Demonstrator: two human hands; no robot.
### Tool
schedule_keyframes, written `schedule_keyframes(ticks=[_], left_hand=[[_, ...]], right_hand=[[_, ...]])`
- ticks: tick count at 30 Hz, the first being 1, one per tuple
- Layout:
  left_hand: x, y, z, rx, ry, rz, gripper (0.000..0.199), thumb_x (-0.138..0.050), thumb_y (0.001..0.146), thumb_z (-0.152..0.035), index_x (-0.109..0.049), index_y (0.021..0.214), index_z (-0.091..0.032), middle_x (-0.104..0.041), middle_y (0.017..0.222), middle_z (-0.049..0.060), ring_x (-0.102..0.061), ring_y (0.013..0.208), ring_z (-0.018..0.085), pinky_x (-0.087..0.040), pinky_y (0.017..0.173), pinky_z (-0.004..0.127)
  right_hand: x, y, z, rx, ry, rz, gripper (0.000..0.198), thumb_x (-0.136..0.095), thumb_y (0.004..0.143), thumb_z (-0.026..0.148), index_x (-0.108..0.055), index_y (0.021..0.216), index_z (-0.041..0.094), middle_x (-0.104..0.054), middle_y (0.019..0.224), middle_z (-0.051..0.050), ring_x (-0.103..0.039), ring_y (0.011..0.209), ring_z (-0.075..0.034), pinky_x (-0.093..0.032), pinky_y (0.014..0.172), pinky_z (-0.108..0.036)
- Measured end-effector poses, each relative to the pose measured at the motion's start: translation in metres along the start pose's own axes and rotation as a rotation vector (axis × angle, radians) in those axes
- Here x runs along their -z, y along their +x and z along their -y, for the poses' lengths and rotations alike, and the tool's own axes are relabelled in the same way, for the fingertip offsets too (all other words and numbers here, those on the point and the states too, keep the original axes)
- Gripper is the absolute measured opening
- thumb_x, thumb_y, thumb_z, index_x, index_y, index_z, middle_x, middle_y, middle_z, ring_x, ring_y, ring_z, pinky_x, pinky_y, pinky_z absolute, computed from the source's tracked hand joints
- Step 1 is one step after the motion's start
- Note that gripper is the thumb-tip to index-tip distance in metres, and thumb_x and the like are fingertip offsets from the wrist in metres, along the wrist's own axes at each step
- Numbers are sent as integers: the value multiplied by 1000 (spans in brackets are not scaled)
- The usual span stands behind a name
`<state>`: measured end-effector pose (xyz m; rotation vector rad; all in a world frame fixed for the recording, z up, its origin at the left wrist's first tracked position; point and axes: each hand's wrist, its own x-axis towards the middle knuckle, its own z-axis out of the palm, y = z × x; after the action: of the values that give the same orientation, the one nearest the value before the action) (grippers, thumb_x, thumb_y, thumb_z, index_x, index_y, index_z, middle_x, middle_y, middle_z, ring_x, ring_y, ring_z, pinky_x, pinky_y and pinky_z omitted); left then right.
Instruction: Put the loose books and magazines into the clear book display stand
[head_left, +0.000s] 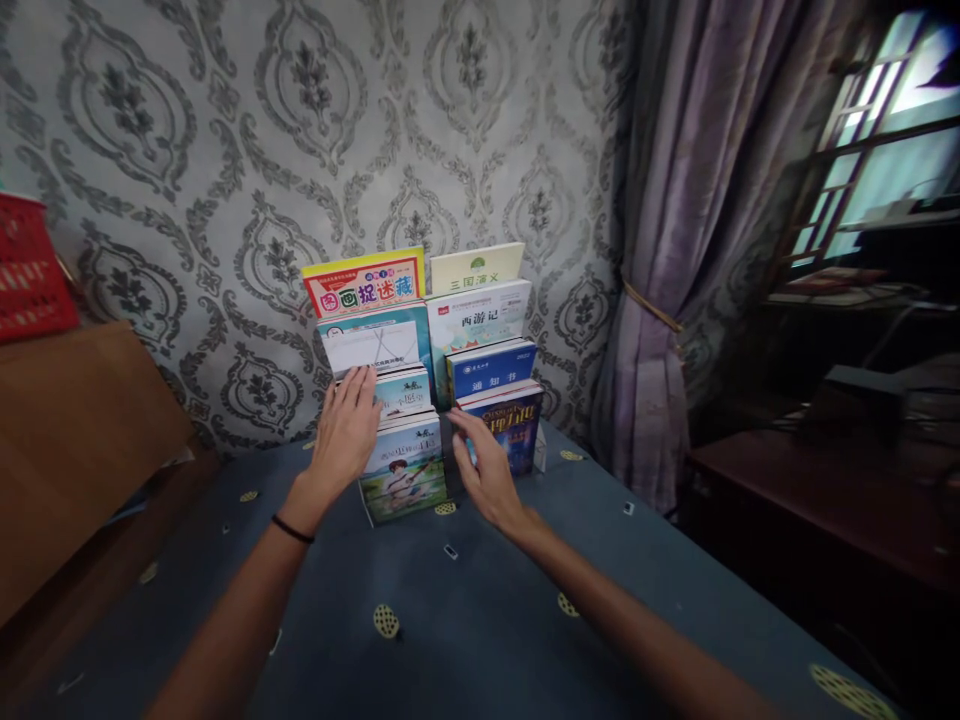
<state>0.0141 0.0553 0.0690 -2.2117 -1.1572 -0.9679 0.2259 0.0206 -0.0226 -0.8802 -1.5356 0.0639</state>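
Books stand upright in two side-by-side stepped columns on a book rack, its clear edge [541, 452] showing at the right. My left hand [349, 425], a dark band on its wrist, rests with fingers stretched against the left side of a pale blue book [405, 392]. Below that is a book with a painted figure on its cover [405, 475]. My right hand [487, 465] has its fingers extended and thumb apart, at the left edge of a dark blue book [517, 425] in the right column. Whether its fingertips touch the cover I cannot tell. A blue booklet [495, 372] stands behind that one.
Further back are a red and yellow book [367, 288], a teal book [375, 340], a white book [480, 315] and a cream book [480, 268]. A blue patterned cloth [465, 640] covers the table. Left are a cardboard box [82, 440] and red basket [30, 265]; right, a curtain [660, 200].
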Motion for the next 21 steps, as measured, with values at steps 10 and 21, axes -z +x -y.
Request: schedule_keyframes(ticks=[10, 21], left_hand=[[-15, -80, -17, 625, -585, -235, 60, -41, 100, -45, -35, 151, -13, -42, 155, 22, -41, 144, 31, -34, 119, 50], [-42, -96, -30, 728, -815, -179, 52, -44, 96, -39, -51, 142, -15, -52, 150, 15, -43, 143, 25, -27, 123, 42]], right_hand=[[-40, -11, -9, -326, 270, 61, 63, -46, 98, 50, -36, 152, 20, -51, 151, -16, -49, 140, -28, -40, 116, -51], [-46, -14, -5, -360, 182, 51, 55, -46, 95, 45, -53, 143, 18, -61, 141, -15, -57, 130, -31, -43, 112, -51]])
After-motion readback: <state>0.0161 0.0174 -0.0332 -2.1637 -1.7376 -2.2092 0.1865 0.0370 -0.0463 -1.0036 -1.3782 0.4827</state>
